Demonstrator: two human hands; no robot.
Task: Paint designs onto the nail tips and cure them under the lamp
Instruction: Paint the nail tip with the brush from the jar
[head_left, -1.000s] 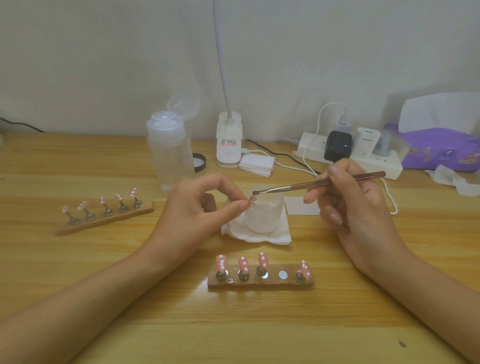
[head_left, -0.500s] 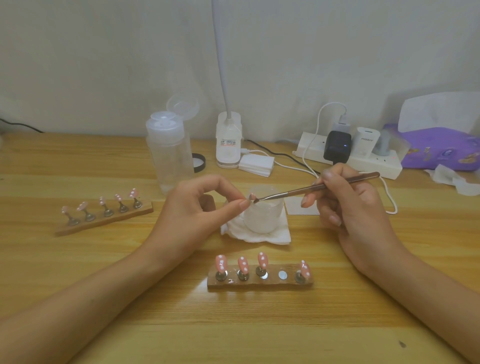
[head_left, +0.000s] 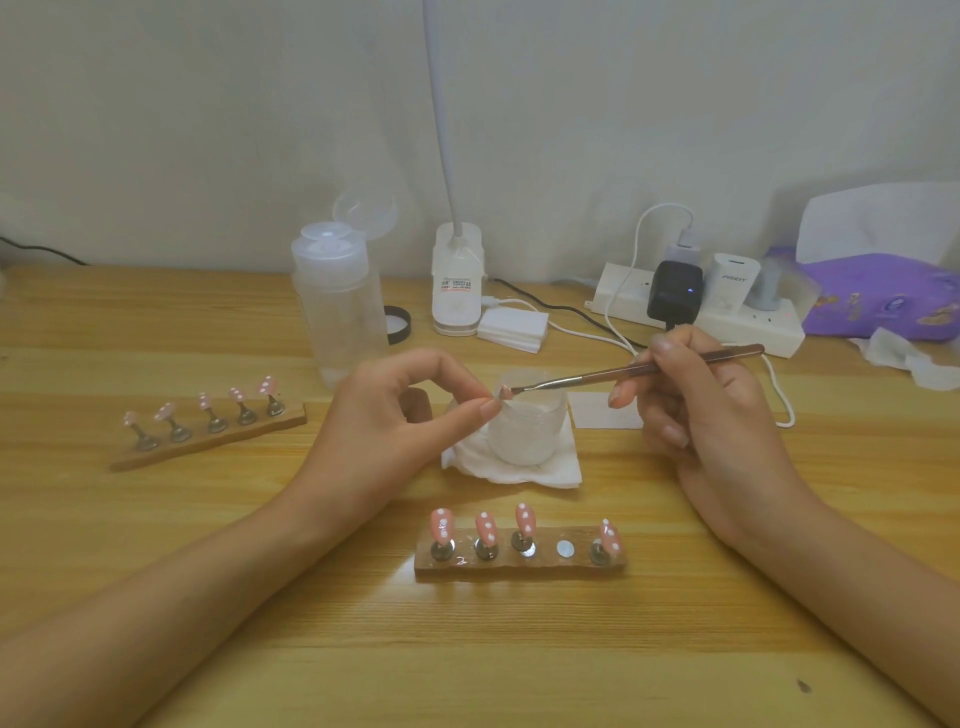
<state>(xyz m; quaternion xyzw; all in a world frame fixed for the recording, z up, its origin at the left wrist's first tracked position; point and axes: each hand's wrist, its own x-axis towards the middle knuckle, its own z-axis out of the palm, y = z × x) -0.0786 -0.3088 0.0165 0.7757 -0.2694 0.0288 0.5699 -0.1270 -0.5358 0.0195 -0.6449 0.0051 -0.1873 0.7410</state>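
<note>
My left hand (head_left: 400, 415) pinches a small pink nail tip (head_left: 504, 391) between thumb and forefinger, above a clear cup (head_left: 524, 431). My right hand (head_left: 696, 400) grips a thin metal-handled brush (head_left: 639, 370), and its bristle end touches the held tip. In front of me a wooden holder (head_left: 519, 564) carries several pink nail tips with white dots, with one magnet spot bare. A second holder (head_left: 208, 436) with several dotted tips lies at the left. The white lamp base (head_left: 457, 291) stands at the back, its neck rising out of view.
A clear bottle (head_left: 337, 306) with its flip lid open stands behind my left hand. The cup sits on a folded white tissue (head_left: 519, 467). A power strip (head_left: 727, 312) with chargers and cables, a purple tissue pack (head_left: 883, 296) and white pads (head_left: 514, 327) line the back.
The brush tip has moved left from over the cup onto the nail tip pinched in my left hand. My right hand shifted slightly left with it.
</note>
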